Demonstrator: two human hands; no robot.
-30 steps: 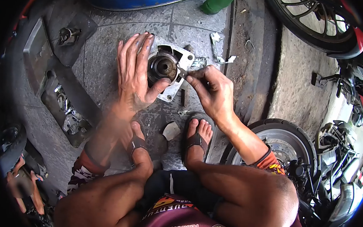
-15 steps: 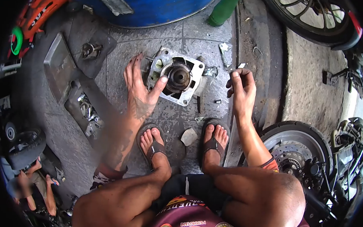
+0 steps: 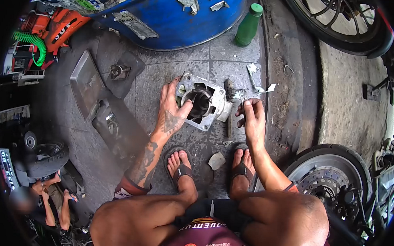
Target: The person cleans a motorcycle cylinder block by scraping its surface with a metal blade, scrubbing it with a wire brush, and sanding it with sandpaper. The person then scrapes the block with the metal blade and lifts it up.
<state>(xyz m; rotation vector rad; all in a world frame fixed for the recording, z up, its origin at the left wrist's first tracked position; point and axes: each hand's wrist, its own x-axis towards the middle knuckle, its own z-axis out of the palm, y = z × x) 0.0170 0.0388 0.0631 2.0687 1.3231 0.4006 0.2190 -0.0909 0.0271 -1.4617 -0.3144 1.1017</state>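
My left hand (image 3: 172, 110) grips the left side of a metal engine cylinder block (image 3: 213, 97), its thumb at the rim of the dark round bore and its fingers along the outer side. The block sits slightly tilted on the floor between my hands. My right hand (image 3: 253, 119) is to the right of the block with thumb and fingertips pinched together; whatever is between them is too small to make out. Near that hand are a flat metal bracket (image 3: 252, 77) and a small white scrap (image 3: 270, 88). A flat bar (image 3: 233, 125) lies below the block's right end.
A blue drum (image 3: 180, 26) and a green bottle (image 3: 248, 27) stand ahead. On the left are a metal tray (image 3: 85, 79), a greasy part (image 3: 119, 71) and a container of small parts (image 3: 112, 123). Wheels (image 3: 328, 165) flank the right. Another person (image 3: 52, 200) sits far left.
My left hand has closed in on the block, which now tilts more. My right hand has come nearer to the block and towards me. The camera view has shifted a little.
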